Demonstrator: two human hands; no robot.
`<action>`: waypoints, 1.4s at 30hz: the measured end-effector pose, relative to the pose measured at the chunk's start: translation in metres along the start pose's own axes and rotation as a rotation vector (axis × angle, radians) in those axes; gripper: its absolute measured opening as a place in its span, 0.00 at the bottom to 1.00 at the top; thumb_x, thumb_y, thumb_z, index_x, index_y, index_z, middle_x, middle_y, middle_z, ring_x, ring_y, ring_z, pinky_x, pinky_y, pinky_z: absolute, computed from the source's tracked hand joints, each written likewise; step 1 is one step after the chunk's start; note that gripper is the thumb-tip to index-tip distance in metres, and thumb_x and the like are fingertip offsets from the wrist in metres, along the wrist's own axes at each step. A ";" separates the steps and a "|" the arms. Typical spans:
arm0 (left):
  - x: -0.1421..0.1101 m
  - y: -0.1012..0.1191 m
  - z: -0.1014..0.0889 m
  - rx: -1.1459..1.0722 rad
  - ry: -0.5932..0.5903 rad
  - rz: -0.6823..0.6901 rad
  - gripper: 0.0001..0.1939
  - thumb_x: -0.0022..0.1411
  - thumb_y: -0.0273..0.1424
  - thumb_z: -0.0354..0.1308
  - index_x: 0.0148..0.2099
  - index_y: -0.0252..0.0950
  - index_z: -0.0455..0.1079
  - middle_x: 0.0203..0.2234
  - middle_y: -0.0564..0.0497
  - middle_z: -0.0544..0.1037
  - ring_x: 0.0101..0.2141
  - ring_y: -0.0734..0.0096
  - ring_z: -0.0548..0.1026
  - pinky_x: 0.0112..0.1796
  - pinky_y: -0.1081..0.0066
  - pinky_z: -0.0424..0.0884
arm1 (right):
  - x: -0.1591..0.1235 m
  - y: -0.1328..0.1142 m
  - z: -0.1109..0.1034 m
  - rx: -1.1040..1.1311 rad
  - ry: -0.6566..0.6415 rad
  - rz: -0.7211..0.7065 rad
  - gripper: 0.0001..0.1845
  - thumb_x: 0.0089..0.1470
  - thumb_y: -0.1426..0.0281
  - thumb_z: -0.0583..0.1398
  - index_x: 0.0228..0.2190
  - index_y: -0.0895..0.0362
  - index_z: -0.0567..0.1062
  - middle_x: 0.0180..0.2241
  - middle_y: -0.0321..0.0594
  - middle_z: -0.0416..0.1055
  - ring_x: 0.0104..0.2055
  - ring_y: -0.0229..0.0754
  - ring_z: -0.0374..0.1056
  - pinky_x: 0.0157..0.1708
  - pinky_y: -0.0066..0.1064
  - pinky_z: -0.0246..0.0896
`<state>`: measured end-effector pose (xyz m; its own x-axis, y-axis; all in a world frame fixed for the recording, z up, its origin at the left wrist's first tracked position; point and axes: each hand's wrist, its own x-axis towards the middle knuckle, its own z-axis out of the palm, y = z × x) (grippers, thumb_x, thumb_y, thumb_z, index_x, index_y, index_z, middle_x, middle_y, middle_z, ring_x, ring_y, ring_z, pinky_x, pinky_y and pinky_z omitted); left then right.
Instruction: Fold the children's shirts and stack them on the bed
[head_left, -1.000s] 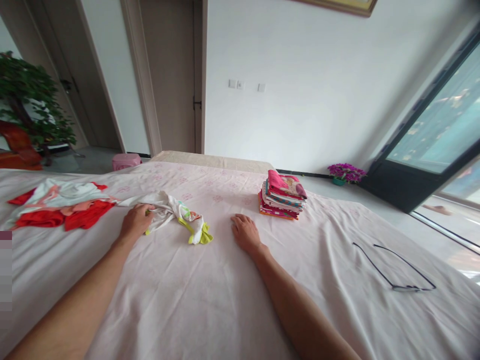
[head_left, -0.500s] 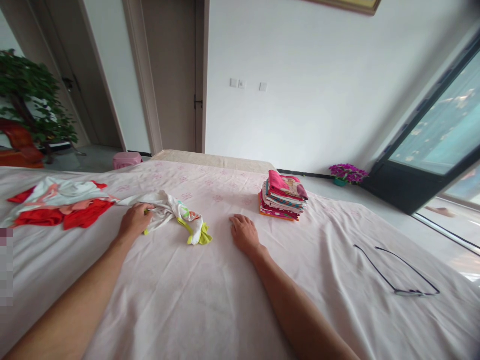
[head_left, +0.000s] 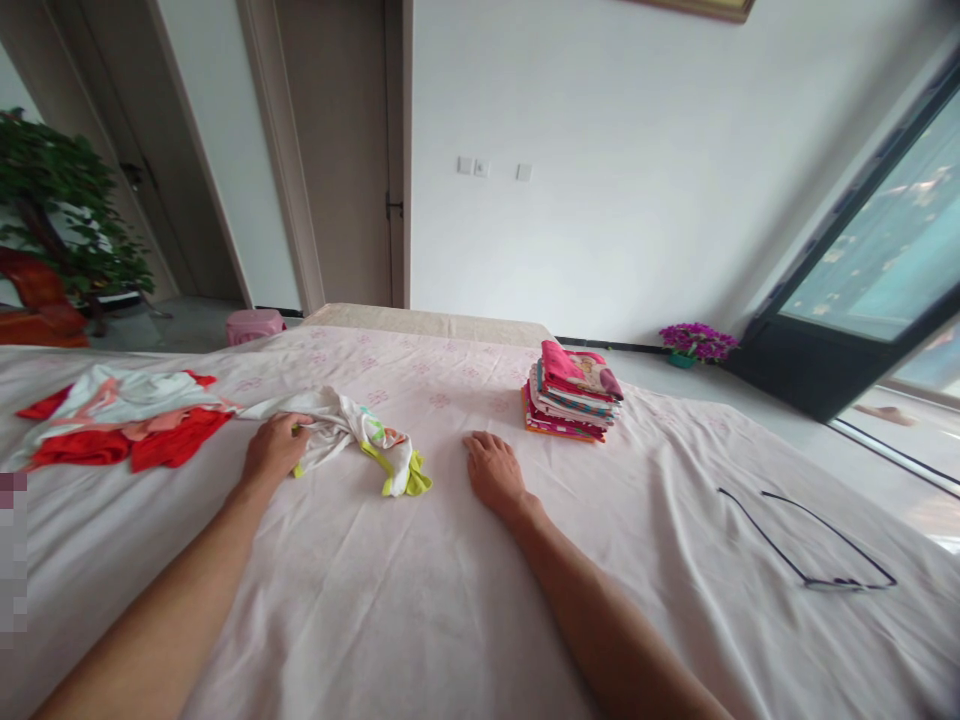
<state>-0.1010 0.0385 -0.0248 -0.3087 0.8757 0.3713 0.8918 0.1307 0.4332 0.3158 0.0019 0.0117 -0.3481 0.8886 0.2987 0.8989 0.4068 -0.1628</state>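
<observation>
My left hand (head_left: 276, 447) is closed on the near left part of a crumpled white garment (head_left: 337, 425) with lime-green trim and a coloured print. The garment lies twisted on a pale pink sheet (head_left: 375, 610); its exact kind cannot be made out. To the right of it, my right hand (head_left: 495, 470) rests palm down on the sheet, fingers stretched out, holding nothing. Just beyond that hand stands a stack of folded clothes (head_left: 574, 395), with a pink printed piece on top. Left of my left hand lies a loose heap of red and white clothes (head_left: 127, 420).
Black-framed glasses (head_left: 847, 582) lie on the sheet at the right. Beyond the bed are a pink stool (head_left: 255, 326), a potted tree (head_left: 67, 210) at the left and purple flowers (head_left: 699, 341) in a green pot near the glass door (head_left: 862, 270).
The view has shifted slightly. Both hands keep about the same places, the left still on the white garment and the right flat on the sheet.
</observation>
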 end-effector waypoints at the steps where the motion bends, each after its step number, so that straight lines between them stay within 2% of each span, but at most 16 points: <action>1: 0.000 0.000 -0.001 0.000 0.000 0.004 0.14 0.58 0.33 0.50 0.43 0.40 0.75 0.45 0.46 0.79 0.47 0.58 0.75 0.49 0.65 0.69 | 0.000 -0.001 0.000 0.000 0.001 0.002 0.21 0.63 0.73 0.50 0.55 0.53 0.71 0.57 0.44 0.68 0.59 0.45 0.60 0.58 0.36 0.51; 8: -0.005 0.010 -0.009 0.045 -0.027 -0.015 0.16 0.61 0.32 0.48 0.45 0.40 0.74 0.47 0.44 0.77 0.47 0.56 0.74 0.46 0.63 0.69 | 0.001 0.000 0.000 0.050 0.014 -0.012 0.22 0.63 0.73 0.51 0.56 0.55 0.71 0.57 0.45 0.68 0.59 0.46 0.61 0.59 0.37 0.53; 13: -0.006 0.013 -0.014 0.071 -0.037 0.008 0.16 0.61 0.32 0.48 0.46 0.39 0.75 0.47 0.42 0.77 0.46 0.53 0.75 0.44 0.61 0.69 | -0.004 -0.004 -0.011 0.191 0.037 -0.221 0.23 0.63 0.69 0.55 0.58 0.56 0.68 0.57 0.47 0.69 0.58 0.45 0.63 0.59 0.38 0.55; 18: -0.006 0.013 -0.019 0.019 0.005 0.055 0.13 0.58 0.30 0.50 0.41 0.39 0.76 0.41 0.43 0.79 0.41 0.57 0.76 0.45 0.64 0.70 | -0.008 -0.034 -0.026 0.269 -0.093 -0.433 0.27 0.60 0.63 0.60 0.60 0.51 0.67 0.54 0.45 0.70 0.54 0.46 0.66 0.55 0.39 0.58; 21: -0.009 0.016 -0.021 -0.050 -0.011 0.055 0.12 0.57 0.31 0.52 0.39 0.39 0.75 0.37 0.45 0.80 0.39 0.59 0.77 0.43 0.65 0.70 | -0.006 -0.061 -0.025 0.234 -0.133 -0.439 0.33 0.56 0.59 0.63 0.61 0.49 0.65 0.55 0.45 0.69 0.54 0.48 0.65 0.54 0.38 0.58; 23: -0.011 0.020 -0.021 -0.155 -0.035 0.087 0.11 0.56 0.32 0.53 0.38 0.39 0.74 0.37 0.47 0.80 0.39 0.60 0.77 0.43 0.66 0.70 | -0.001 -0.076 -0.019 0.205 -0.138 -0.389 0.27 0.58 0.59 0.62 0.57 0.49 0.69 0.52 0.44 0.71 0.52 0.47 0.66 0.51 0.36 0.58; 25: -0.013 0.024 -0.022 -0.286 -0.053 0.131 0.10 0.54 0.33 0.53 0.37 0.39 0.74 0.37 0.49 0.80 0.40 0.61 0.77 0.44 0.66 0.70 | 0.007 -0.084 -0.010 0.216 -0.144 -0.322 0.13 0.61 0.62 0.58 0.46 0.51 0.76 0.45 0.43 0.73 0.47 0.45 0.67 0.48 0.35 0.59; 26: -0.014 0.026 -0.022 -0.352 -0.062 0.143 0.10 0.54 0.34 0.54 0.37 0.39 0.73 0.36 0.49 0.80 0.40 0.61 0.77 0.44 0.66 0.70 | 0.012 -0.084 -0.007 0.258 -0.131 -0.267 0.11 0.62 0.63 0.56 0.39 0.53 0.77 0.41 0.42 0.74 0.44 0.44 0.68 0.47 0.35 0.60; 29: -0.022 0.039 -0.026 -0.562 -0.139 0.137 0.10 0.53 0.36 0.55 0.35 0.39 0.73 0.32 0.51 0.79 0.35 0.63 0.76 0.40 0.66 0.71 | 0.031 -0.071 -0.005 0.627 0.017 0.017 0.15 0.63 0.61 0.52 0.31 0.55 0.73 0.34 0.40 0.73 0.37 0.41 0.68 0.41 0.33 0.63; 32: -0.033 0.061 -0.033 -0.754 -0.387 0.145 0.09 0.53 0.38 0.56 0.33 0.39 0.72 0.26 0.53 0.76 0.27 0.67 0.74 0.31 0.69 0.70 | 0.050 -0.041 -0.017 1.169 0.220 0.308 0.19 0.60 0.53 0.52 0.34 0.55 0.70 0.31 0.38 0.73 0.31 0.40 0.69 0.34 0.31 0.66; 34: -0.038 0.078 -0.038 -0.800 -0.595 0.161 0.12 0.55 0.41 0.56 0.35 0.39 0.73 0.24 0.54 0.75 0.23 0.69 0.72 0.25 0.70 0.68 | 0.059 -0.019 -0.025 1.348 0.312 0.466 0.20 0.54 0.50 0.57 0.33 0.54 0.69 0.28 0.35 0.71 0.27 0.38 0.68 0.30 0.30 0.66; 35: -0.039 0.086 -0.040 -0.793 -0.647 0.164 0.14 0.57 0.43 0.55 0.37 0.40 0.74 0.24 0.54 0.75 0.22 0.70 0.71 0.24 0.70 0.67 | 0.061 -0.009 -0.028 1.372 0.317 0.532 0.20 0.51 0.50 0.59 0.32 0.54 0.69 0.26 0.34 0.70 0.25 0.37 0.67 0.27 0.28 0.64; 36: -0.037 0.091 -0.040 -0.770 -0.642 0.166 0.15 0.59 0.45 0.54 0.39 0.40 0.74 0.25 0.54 0.76 0.22 0.70 0.71 0.24 0.70 0.67 | 0.062 0.000 -0.030 1.372 0.301 0.584 0.20 0.49 0.51 0.61 0.31 0.54 0.69 0.25 0.33 0.69 0.23 0.36 0.66 0.25 0.27 0.63; 38: -0.025 0.093 -0.039 -0.668 -0.493 0.192 0.17 0.61 0.45 0.52 0.43 0.41 0.75 0.29 0.52 0.78 0.25 0.69 0.73 0.29 0.69 0.71 | 0.062 0.013 -0.029 1.344 0.230 0.638 0.18 0.46 0.53 0.63 0.29 0.55 0.69 0.22 0.32 0.68 0.21 0.34 0.64 0.23 0.25 0.60; 40: -0.005 0.084 -0.033 -0.490 -0.311 0.255 0.18 0.59 0.41 0.55 0.48 0.41 0.74 0.38 0.49 0.80 0.36 0.65 0.77 0.39 0.67 0.73 | 0.060 0.020 -0.025 1.315 0.172 0.644 0.17 0.45 0.55 0.63 0.28 0.56 0.69 0.21 0.30 0.67 0.20 0.33 0.62 0.22 0.25 0.60; 42: 0.016 0.069 -0.023 -0.274 -0.241 0.341 0.22 0.54 0.36 0.58 0.52 0.40 0.73 0.48 0.46 0.77 0.47 0.60 0.75 0.49 0.65 0.70 | 0.058 0.023 -0.021 1.293 0.145 0.647 0.17 0.45 0.55 0.63 0.28 0.56 0.69 0.19 0.29 0.65 0.19 0.32 0.61 0.22 0.25 0.59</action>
<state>-0.0522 0.0507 0.0301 0.0993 0.9341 0.3429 0.7990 -0.2803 0.5320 0.3218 0.0587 0.0456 0.1174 0.9901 -0.0768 -0.0059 -0.0766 -0.9970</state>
